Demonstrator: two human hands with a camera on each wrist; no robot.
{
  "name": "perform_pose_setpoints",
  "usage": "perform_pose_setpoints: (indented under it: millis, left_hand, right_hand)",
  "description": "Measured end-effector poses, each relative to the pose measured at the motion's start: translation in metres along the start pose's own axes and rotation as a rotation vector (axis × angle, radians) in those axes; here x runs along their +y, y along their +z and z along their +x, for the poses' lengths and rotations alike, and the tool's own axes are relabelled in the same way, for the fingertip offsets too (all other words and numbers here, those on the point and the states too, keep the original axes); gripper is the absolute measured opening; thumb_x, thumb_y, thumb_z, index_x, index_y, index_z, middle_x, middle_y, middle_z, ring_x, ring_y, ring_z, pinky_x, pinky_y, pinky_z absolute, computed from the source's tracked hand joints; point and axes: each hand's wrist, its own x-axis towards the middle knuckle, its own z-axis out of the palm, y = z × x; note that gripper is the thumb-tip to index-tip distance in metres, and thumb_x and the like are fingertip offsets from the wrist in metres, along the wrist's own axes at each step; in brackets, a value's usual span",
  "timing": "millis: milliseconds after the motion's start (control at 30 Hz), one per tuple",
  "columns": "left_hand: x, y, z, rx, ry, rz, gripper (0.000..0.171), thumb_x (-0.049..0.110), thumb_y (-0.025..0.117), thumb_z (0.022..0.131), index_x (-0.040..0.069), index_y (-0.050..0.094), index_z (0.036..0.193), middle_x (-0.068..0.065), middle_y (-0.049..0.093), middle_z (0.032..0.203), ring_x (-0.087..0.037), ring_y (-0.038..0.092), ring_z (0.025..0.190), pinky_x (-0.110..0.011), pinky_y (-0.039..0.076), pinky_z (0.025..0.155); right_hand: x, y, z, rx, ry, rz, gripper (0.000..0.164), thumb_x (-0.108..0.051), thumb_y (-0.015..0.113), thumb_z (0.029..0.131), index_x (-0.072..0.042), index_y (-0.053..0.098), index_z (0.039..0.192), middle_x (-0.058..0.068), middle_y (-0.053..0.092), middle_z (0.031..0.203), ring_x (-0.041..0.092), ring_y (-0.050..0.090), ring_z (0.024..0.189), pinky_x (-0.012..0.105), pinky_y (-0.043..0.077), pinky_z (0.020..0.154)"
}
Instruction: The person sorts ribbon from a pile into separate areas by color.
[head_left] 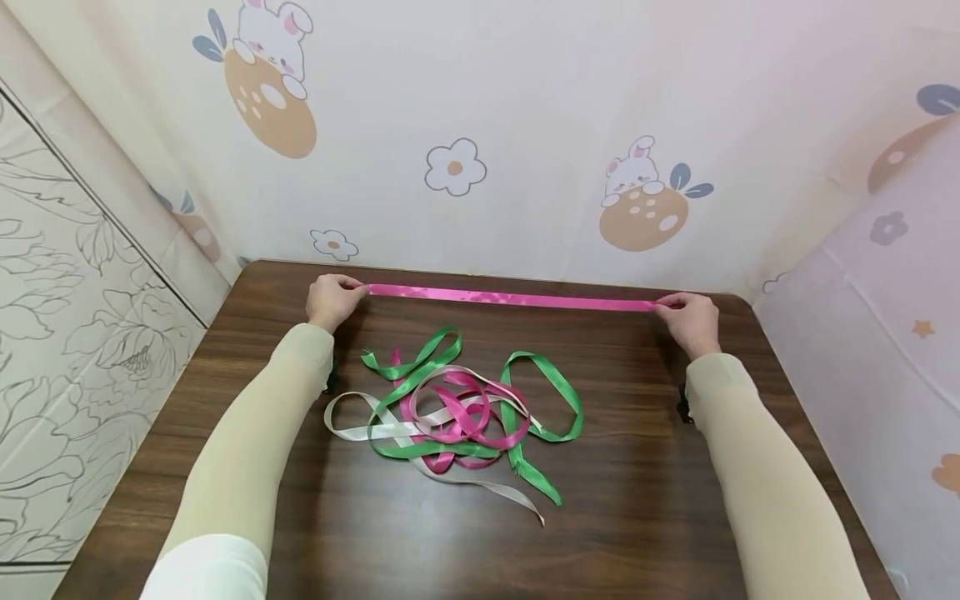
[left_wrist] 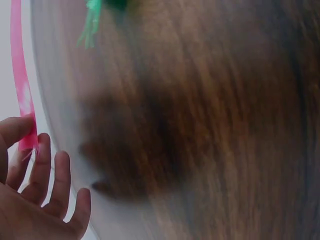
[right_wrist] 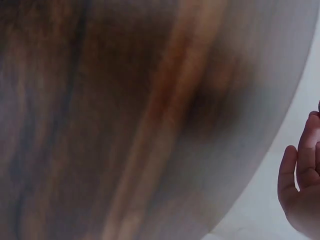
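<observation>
A pink satin ribbon point(head_left: 480, 297) is stretched straight between the two hands near the table's back edge. My left hand point(head_left: 332, 302) pinches its left end between thumb and fingertips. In the left wrist view the thumb presses the ribbon point(left_wrist: 23, 92) against a finger, and the cut end shows frayed threads. The right end is pinched by my right hand point(head_left: 692, 322). Only part of the right hand point(right_wrist: 302, 180) enters the right wrist view, with the ribbon out of sight there. Below the stretched ribbon lies a loose tangle of green ribbon point(head_left: 558, 385), white ribbon point(head_left: 352, 434) and more pink ribbon point(head_left: 517, 429).
The dark wood-grain table point(head_left: 622, 517) meets a patterned curtain point(head_left: 525, 100) along its back edge. At the left stands a white panel point(head_left: 67, 333) with line-drawn flowers; another stretch of patterned cloth point(head_left: 862, 275) borders the right side.
</observation>
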Motion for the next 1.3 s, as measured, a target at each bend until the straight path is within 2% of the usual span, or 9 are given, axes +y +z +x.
perform_pose_setpoints:
  millis: [167, 267, 400, 633, 733, 867, 967, 1100, 1300]
  left_hand:
    - [0.003, 0.006, 0.000, 0.021, 0.002, 0.046, 0.034, 0.035, 0.065, 0.099, 0.006, 0.077, 0.113, -0.017, 0.074, 0.124, -0.040, 0.061, 0.124, -0.057, 0.038, 0.112]
    - [0.004, 0.011, 0.003, 0.046, 0.011, 0.066, 0.031, 0.034, 0.066, 0.099, 0.007, 0.078, 0.110, -0.017, 0.073, 0.124, -0.044, 0.055, 0.129, -0.061, 0.029, 0.114]
    - [0.003, 0.018, 0.007, 0.069, 0.009, 0.092, 0.029, 0.033, 0.069, 0.098, 0.007, 0.078, 0.106, -0.020, 0.064, 0.132, -0.048, 0.045, 0.135, -0.063, 0.025, 0.114]
    - [-0.003, 0.026, 0.010, 0.080, -0.026, 0.132, 0.029, 0.035, 0.072, 0.096, 0.007, 0.077, 0.103, -0.021, 0.047, 0.149, -0.045, 0.035, 0.142, -0.065, 0.022, 0.116]
    - [-0.003, 0.027, 0.012, 0.099, -0.045, 0.134, 0.033, 0.037, 0.073, 0.096, 0.008, 0.075, 0.111, -0.023, 0.045, 0.152, -0.046, 0.035, 0.142, -0.064, 0.024, 0.117]
    - [-0.004, 0.029, 0.013, 0.112, -0.082, 0.128, 0.047, 0.040, 0.073, 0.095, 0.008, 0.066, 0.129, -0.023, 0.041, 0.154, -0.045, 0.034, 0.144, -0.062, 0.023, 0.120]
    - [-0.005, 0.029, 0.012, 0.113, -0.096, 0.109, 0.054, 0.041, 0.073, 0.096, 0.007, 0.060, 0.136, -0.024, 0.040, 0.155, -0.045, 0.032, 0.145, -0.062, 0.021, 0.122]
    - [-0.005, 0.023, 0.009, 0.128, -0.082, 0.081, 0.053, 0.038, 0.072, 0.096, 0.006, 0.060, 0.137, -0.024, 0.041, 0.155, -0.045, 0.034, 0.144, -0.061, 0.022, 0.121]
    - [0.002, 0.009, 0.008, 0.158, -0.010, 0.068, 0.049, 0.035, 0.072, 0.097, 0.008, 0.062, 0.137, -0.024, 0.043, 0.153, -0.046, 0.035, 0.142, -0.062, 0.018, 0.123]
  right_hand:
    - [0.006, 0.007, 0.003, -0.004, 0.057, -0.026, 0.038, -0.034, 0.063, 0.101, -0.001, 0.074, 0.114, 0.025, 0.071, 0.119, 0.031, 0.058, 0.098, 0.034, 0.042, 0.073]
    - [0.008, 0.010, 0.005, -0.007, 0.069, -0.042, 0.038, -0.036, 0.060, 0.102, -0.003, 0.073, 0.115, 0.024, 0.070, 0.119, 0.032, 0.058, 0.097, 0.036, 0.042, 0.073]
    - [0.008, 0.012, 0.008, -0.015, 0.070, -0.074, 0.038, -0.035, 0.058, 0.103, -0.002, 0.072, 0.116, 0.024, 0.069, 0.119, 0.035, 0.058, 0.101, 0.042, 0.043, 0.076]
    - [0.005, 0.018, 0.009, -0.036, 0.103, -0.153, 0.036, -0.031, 0.056, 0.103, 0.000, 0.072, 0.114, 0.027, 0.069, 0.122, 0.044, 0.059, 0.112, 0.059, 0.043, 0.093]
    - [0.003, 0.021, 0.011, -0.040, 0.124, -0.153, 0.036, -0.031, 0.056, 0.104, -0.001, 0.070, 0.115, 0.026, 0.068, 0.125, 0.046, 0.058, 0.117, 0.062, 0.039, 0.099]
    - [0.003, 0.023, 0.013, -0.037, 0.152, -0.136, 0.040, -0.032, 0.056, 0.104, 0.001, 0.065, 0.125, 0.028, 0.063, 0.133, 0.047, 0.054, 0.124, 0.064, 0.036, 0.103]
    - [0.004, 0.024, 0.013, -0.036, 0.161, -0.131, 0.046, -0.032, 0.054, 0.105, 0.003, 0.058, 0.136, 0.030, 0.057, 0.141, 0.049, 0.051, 0.130, 0.065, 0.034, 0.107]
    - [0.007, 0.024, 0.010, -0.013, 0.160, -0.136, 0.051, -0.030, 0.053, 0.106, 0.004, 0.050, 0.144, 0.034, 0.051, 0.145, 0.051, 0.049, 0.132, 0.066, 0.036, 0.110]
    - [0.011, 0.018, 0.006, 0.046, 0.061, -0.202, 0.052, -0.028, 0.053, 0.105, 0.005, 0.047, 0.145, 0.037, 0.044, 0.144, 0.055, 0.051, 0.126, 0.070, 0.042, 0.103]
